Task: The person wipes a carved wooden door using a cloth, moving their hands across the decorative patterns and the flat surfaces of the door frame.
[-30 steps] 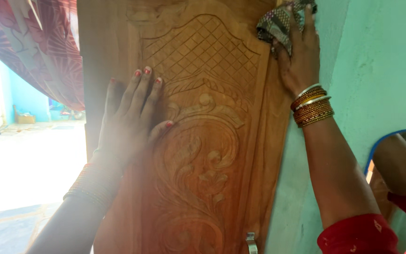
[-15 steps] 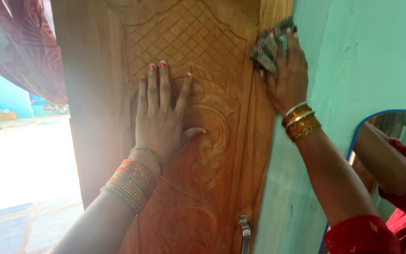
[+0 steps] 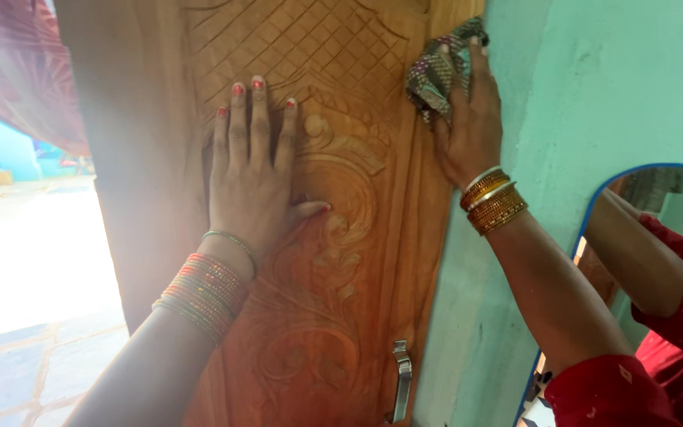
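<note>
We find the cloth point(image 3: 434, 73), a crumpled patterned rag of dark and pale weave, pressed against the right-hand stile of the carved wooden door point(image 3: 333, 261), near the top of the frame and just beside the door's outer edge; it lies bunched rather than spread, its longer run slanting up toward the edge. The right hand point(image 3: 468, 126) has it; the fingers point(image 3: 477, 67) are laid nearly straight over the cloth and curled only at its upper margin, so the rag sits under and to the left of them, pinned between palm and wood; this hand is plainly the nearer, being in contact. The door stile runs vertically, and the cloth lies along that line; the forearm rises to it from below right.

The left hand point(image 3: 250, 178) rests flat on the carved centre panel, fingers spread and extended upward, thumb out to the right on the scrollwork; it holds nothing and stands well apart from the cloth, with the lattice carving between them.

We note stacked bangles point(image 3: 203, 292) on the left wrist and gold bangles point(image 3: 493, 202) on the right; a metal handle point(image 3: 401, 379) low on the door; a green wall point(image 3: 610, 87) just right of the door edge; a blue-rimmed mirror point(image 3: 594, 229) at lower right reflecting a red sleeve; a red patterned curtain point(image 3: 17, 71) at upper left.
</note>
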